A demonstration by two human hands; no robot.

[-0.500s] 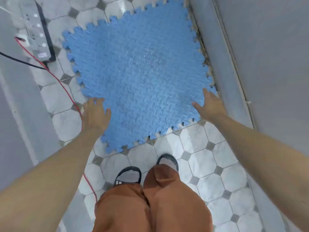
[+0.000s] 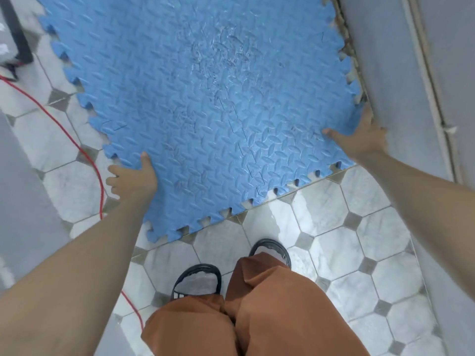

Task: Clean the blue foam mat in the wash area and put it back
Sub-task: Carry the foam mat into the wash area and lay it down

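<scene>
Both hands grip the blue foam mat [image 2: 205,104] on the tiled floor [image 2: 334,227]

Head view: the left hand [image 2: 132,177], at 8 o'clock, pinches the mat's left edge, thumb on top; the right hand [image 2: 361,138], at 3 o'clock, grips the corner beside the grey wall [image 2: 385,73], thumb over the mat. A red cable [image 2: 87,155] runs left
</scene>
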